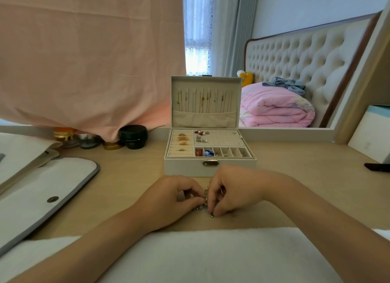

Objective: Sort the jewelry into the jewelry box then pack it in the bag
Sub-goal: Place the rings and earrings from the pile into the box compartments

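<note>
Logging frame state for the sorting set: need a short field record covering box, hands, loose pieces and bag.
box: jewelry box on the table, lid open and upright
lid: necklaces hang inside
tray: rings in the left rolls; red and blue pieces in the front compartments
left: left hand pinches loose jewelry in front of the box
right: right hand pinches the same cluster
bag: bag, white with grey trim, lies at the left, box not in it
</note>
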Tool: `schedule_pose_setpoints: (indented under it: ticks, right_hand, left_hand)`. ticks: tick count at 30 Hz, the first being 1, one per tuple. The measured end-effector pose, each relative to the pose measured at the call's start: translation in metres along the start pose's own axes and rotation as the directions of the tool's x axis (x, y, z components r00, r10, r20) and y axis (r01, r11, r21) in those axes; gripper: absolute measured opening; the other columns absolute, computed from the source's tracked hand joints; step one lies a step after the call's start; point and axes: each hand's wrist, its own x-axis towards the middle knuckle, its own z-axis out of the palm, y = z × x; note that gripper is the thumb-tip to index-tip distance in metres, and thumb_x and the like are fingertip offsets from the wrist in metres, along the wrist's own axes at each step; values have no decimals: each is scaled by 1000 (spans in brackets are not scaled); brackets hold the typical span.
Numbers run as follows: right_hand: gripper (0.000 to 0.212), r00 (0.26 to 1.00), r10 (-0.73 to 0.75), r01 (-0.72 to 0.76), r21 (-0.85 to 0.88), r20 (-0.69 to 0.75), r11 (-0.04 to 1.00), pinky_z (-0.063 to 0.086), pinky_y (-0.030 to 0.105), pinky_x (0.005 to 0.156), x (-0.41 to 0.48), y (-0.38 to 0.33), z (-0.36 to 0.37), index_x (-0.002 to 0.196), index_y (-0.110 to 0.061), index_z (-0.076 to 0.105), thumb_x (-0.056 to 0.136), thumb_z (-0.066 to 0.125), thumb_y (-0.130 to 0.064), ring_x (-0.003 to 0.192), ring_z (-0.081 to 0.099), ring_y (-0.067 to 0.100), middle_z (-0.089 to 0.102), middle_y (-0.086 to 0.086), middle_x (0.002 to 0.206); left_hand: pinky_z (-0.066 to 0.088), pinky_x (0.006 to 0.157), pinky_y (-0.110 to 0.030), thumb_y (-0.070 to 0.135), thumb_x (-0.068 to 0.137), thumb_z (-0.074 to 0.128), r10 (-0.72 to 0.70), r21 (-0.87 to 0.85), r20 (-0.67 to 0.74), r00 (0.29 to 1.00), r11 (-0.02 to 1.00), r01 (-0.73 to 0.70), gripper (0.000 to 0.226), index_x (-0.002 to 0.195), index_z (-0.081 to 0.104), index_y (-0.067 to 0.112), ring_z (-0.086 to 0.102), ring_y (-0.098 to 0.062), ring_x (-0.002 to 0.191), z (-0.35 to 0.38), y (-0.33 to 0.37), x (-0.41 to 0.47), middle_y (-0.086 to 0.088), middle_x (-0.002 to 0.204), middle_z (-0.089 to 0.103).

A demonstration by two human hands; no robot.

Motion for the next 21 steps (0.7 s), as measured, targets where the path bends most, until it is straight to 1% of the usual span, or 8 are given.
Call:
schedule_pose_setpoints:
  ticks: [3,6,9,11,14,17,19,21]
  right_hand:
    - [6,999,-11,13,44,-51,999,40,10,60,1,1,2,90,-26,80,84,80,-24,64,56,-6,63,-28,66]
    - [4,985,-3,28,148,-171,989,42,11,58,1,4,-1,86,-21,78,84,80,-19,58,56,-4,65,-25,65]
    - [4,957,13,82,317,-288,945,50,25,56,1,8,-3,85,-8,74,84,78,-9,52,59,12,68,-12,64]
    - [4,947,18,124,416,-321,901,47,25,49,2,9,-3,86,-4,73,85,77,-5,48,56,18,66,-1,62]
    - [5,932,36,165,511,-361,844,39,23,43,4,10,-3,87,-7,75,84,79,-8,44,51,16,63,7,61]
    - [3,892,63,234,576,-448,784,38,23,43,8,11,-3,86,-12,78,84,80,-13,43,48,13,63,6,58]
    - [5,867,91,273,620,-490,735,38,22,43,9,12,-4,92,-10,78,87,76,-13,41,46,11,61,-2,50]
    - [10,859,111,298,663,-500,687,38,20,43,9,14,-7,97,-9,77,87,76,-11,41,47,9,61,-3,50]
  left_hand:
    - [43,68,-8,27,89,73,-3,0,1,1000,1000,3,14,98,74,39,60,4,86,1,1,-1,26,87,68]
    - [45,67,-10,28,90,73,-8,-33,-56,998,999,6,13,99,71,37,62,-1,85,2,1,-1,24,90,68]
    - [44,67,-11,25,89,73,9,-93,-151,989,995,-23,14,98,70,34,64,-6,84,2,1,-2,21,87,68]
    - [44,68,-11,24,89,73,16,-113,-211,977,993,-41,15,98,69,35,64,-7,85,2,3,-1,21,88,67]
    - [44,67,-12,26,89,72,6,-111,-284,959,993,-39,15,97,67,39,63,-8,89,1,5,4,23,91,67]
    - [44,65,-12,28,89,72,-31,-133,-365,930,991,-19,12,96,70,37,62,-7,87,0,7,13,22,89,67]
    - [43,64,-12,28,88,74,-72,-183,-409,910,983,-5,9,93,71,34,61,-5,83,-2,9,21,19,86,68]
    - [43,64,-13,28,87,74,-82,-216,-436,896,976,-16,6,89,71,33,60,-6,78,-5,11,30,16,83,68]
